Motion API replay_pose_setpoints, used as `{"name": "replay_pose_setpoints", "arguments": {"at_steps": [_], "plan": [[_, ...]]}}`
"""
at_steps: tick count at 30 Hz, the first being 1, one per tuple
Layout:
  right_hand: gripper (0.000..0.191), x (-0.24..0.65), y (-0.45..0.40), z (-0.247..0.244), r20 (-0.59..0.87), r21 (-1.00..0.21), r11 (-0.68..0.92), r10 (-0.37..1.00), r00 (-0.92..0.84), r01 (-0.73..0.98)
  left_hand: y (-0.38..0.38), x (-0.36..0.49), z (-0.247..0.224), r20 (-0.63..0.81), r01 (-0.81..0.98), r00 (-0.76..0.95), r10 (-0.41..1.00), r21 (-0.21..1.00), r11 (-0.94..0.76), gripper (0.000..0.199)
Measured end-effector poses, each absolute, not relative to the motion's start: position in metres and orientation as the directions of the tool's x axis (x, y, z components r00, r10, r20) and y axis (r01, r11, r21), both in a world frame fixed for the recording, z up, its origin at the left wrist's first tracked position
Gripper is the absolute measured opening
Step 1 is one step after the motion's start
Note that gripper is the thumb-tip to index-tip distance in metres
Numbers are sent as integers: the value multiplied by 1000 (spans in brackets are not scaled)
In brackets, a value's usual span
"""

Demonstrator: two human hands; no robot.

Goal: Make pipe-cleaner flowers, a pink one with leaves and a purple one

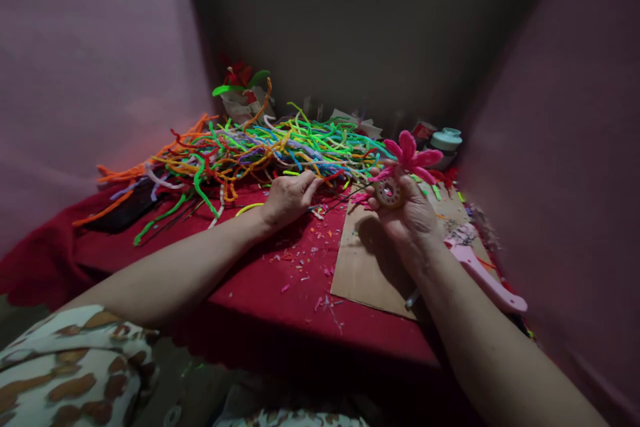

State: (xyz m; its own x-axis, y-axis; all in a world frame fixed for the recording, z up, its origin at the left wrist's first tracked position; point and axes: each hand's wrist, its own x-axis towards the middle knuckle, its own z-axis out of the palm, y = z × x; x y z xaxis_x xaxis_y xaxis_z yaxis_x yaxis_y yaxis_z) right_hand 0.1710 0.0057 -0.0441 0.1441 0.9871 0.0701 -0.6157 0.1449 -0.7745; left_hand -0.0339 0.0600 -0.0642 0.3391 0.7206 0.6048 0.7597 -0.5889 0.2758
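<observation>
Pink flower [407,152] up, stem [345,198] slanting leftward; right grip [407,212] clasps it; left grip [290,199] pinched, contents unclear.

We're looking forward and down from the wearer's head, close behind and above the bare right grip [407,217], red cloth-covered surface [270,293] below it, dark grey backdrop [370,27] beyond.

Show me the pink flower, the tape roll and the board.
Pink flower [410,159]: head view, on its petals' centre.
Tape roll [387,203]: head view, lower part of its ring.
Board [356,268]: head view, its bare left part.
</observation>
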Motion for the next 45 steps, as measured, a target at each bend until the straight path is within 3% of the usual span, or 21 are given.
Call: {"name": "replay_pose_setpoints", "arguments": {"at_steps": [7,13,26,45], "plan": [[23,167,5,-46,108,-741,133,991,78,-658,68,-42,-67,635,865,363,682,41,-499,32],[26,168,5,-49,121,-731,94,993,7,-676,67,-44,-63,640,890,376,670,-48,-454,36],[22,167,5,-52,198,-756,108,978,-68,-645,61,-40,-63,587,906,369,721,-53,-420,36],[21,174,8,-54,210,-782,173,978,8,-599,53,-36,-58,549,865,424,720,-9,-502,36]]}}
